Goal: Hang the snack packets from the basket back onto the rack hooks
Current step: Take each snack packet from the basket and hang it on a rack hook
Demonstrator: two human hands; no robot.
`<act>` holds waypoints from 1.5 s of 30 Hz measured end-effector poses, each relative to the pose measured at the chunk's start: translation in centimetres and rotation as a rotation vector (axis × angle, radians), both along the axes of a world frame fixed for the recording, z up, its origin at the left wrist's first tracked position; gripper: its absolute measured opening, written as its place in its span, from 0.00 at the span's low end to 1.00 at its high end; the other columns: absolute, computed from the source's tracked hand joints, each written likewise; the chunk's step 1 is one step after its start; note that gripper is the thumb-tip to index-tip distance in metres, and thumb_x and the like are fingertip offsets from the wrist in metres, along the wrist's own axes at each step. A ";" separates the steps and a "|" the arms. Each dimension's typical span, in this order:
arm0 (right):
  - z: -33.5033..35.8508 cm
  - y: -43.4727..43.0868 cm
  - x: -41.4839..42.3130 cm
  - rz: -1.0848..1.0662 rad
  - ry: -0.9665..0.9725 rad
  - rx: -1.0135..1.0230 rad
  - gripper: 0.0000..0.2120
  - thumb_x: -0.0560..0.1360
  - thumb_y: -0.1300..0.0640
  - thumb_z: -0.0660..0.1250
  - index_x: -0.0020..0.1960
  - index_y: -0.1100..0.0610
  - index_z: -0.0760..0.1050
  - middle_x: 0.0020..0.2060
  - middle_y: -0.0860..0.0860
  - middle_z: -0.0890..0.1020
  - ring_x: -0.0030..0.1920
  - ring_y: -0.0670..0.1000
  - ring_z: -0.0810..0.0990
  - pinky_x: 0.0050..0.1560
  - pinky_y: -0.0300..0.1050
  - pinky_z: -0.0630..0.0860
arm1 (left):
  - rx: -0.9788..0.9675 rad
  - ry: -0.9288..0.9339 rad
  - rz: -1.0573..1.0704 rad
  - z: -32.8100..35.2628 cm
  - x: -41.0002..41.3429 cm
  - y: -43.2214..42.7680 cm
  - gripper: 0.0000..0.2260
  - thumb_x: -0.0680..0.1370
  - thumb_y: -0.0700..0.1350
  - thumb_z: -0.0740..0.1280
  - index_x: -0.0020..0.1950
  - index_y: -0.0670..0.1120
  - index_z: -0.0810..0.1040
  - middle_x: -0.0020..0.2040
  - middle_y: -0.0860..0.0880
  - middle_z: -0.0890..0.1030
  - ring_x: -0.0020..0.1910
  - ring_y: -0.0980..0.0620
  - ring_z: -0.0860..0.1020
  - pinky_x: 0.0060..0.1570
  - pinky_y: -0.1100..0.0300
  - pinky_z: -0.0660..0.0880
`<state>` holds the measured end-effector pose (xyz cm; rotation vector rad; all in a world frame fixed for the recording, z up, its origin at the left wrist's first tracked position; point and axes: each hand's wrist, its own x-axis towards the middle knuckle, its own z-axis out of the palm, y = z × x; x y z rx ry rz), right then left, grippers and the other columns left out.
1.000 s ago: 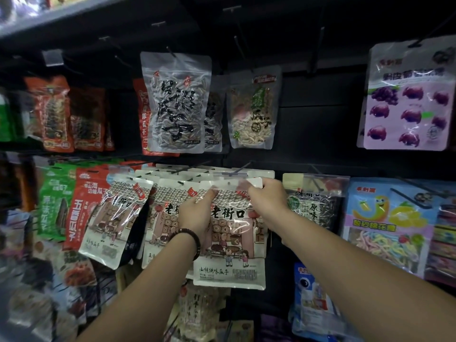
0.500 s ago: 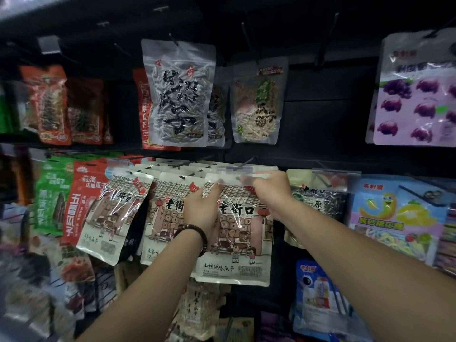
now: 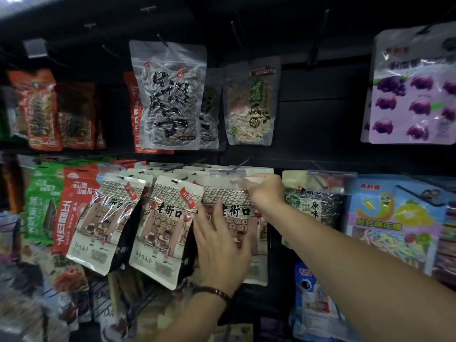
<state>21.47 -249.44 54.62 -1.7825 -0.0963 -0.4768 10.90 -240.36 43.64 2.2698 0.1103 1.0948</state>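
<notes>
The cream snack packet (image 3: 238, 211) with a drawn shop front hangs at the front of a row of like packets in the middle of the rack. Its top edge sits by a black hook (image 3: 241, 164) and a clear label strip. My right hand (image 3: 265, 191) reaches to that top edge and pinches it near the hook. Fingers spread, my left hand (image 3: 222, 245) hovers in front of the packet's lower half and holds nothing. Two matching packets (image 3: 165, 228) hang tilted to the left. The basket is not in view.
More packets fill the dark rack: grey seed bags (image 3: 170, 95) above, red and green bags (image 3: 56, 206) at left, a purple bag (image 3: 414, 95) upper right, blue bags (image 3: 394, 218) at right. Bare black hooks (image 3: 318, 38) jut out of the top row.
My left hand has let go of the packet's top corner and dropped lower with its fingers spread. My right hand stays at the top edge, and the packet sits higher by the hook.
</notes>
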 end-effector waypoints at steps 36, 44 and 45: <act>-46.5 -32.2 -37.1 0.143 0.774 -0.449 0.06 0.80 0.63 0.73 0.56 0.62 0.85 0.51 0.57 0.88 0.53 0.54 0.86 0.53 0.36 0.78 | 0.505 1.080 -0.657 -37.4 -24.6 -19.0 0.16 0.81 0.53 0.65 0.68 0.50 0.77 0.69 0.45 0.79 0.67 0.41 0.78 0.66 0.49 0.75; -57.6 -36.1 -44.9 0.268 1.112 -0.346 0.21 0.83 0.49 0.71 0.73 0.56 0.78 0.71 0.47 0.78 0.67 0.51 0.81 0.63 0.44 0.76 | 0.224 1.570 -0.503 -46.8 -26.6 -23.2 0.36 0.82 0.65 0.62 0.86 0.48 0.60 0.77 0.55 0.73 0.77 0.46 0.72 0.80 0.48 0.64; -57.9 -36.3 -45.3 0.317 1.123 -0.325 0.24 0.83 0.54 0.72 0.77 0.57 0.73 0.75 0.50 0.76 0.69 0.51 0.79 0.65 0.40 0.75 | 0.148 1.599 -0.475 -47.3 -26.5 -23.5 0.36 0.83 0.65 0.62 0.86 0.48 0.59 0.72 0.64 0.72 0.72 0.54 0.74 0.79 0.54 0.64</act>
